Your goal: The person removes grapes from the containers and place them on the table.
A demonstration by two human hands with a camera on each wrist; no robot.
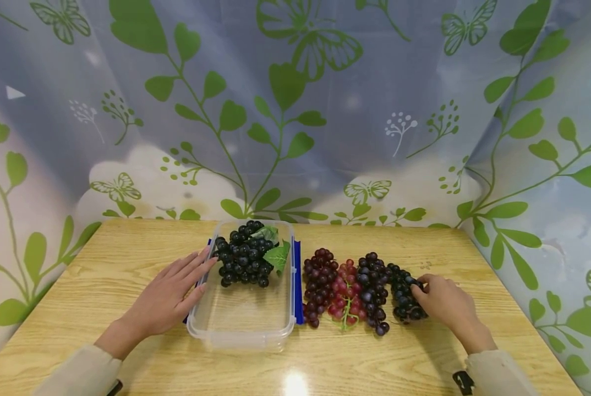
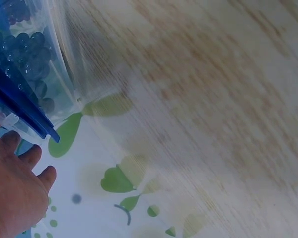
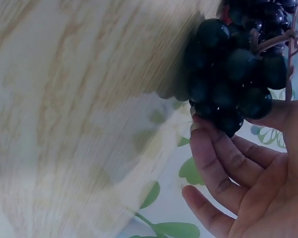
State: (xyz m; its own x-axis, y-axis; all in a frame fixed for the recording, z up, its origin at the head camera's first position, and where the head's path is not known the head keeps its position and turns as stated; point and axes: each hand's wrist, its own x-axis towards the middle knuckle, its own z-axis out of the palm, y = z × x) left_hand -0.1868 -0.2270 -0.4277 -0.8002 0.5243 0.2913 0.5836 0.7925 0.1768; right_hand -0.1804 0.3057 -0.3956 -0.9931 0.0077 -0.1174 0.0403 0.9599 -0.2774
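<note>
A clear plastic container (image 1: 241, 333) with blue side clips (image 1: 299, 283) stands on the table, holding a bunch of black grapes (image 1: 243, 257) with green leaves. My left hand (image 1: 169, 294) rests its outstretched fingers against the container's left rim; in the left wrist view, a blue clip (image 2: 20, 101) lies just above the fingers. On the right, my right hand (image 1: 446, 301) grips the rightmost bunch of dark grapes (image 1: 403, 294) between thumb and fingers. The right wrist view shows this dark bunch (image 3: 221, 82) low over the wood, its brown stem beside the thumb.
Between the container and my right hand lie a dark red bunch (image 1: 319, 280), a pinkish-red bunch (image 1: 345, 289) with a green stem and a purple-black bunch (image 1: 373, 291), side by side. A leaf-patterned curtain (image 1: 295, 137) hangs behind the wooden table (image 1: 345, 363).
</note>
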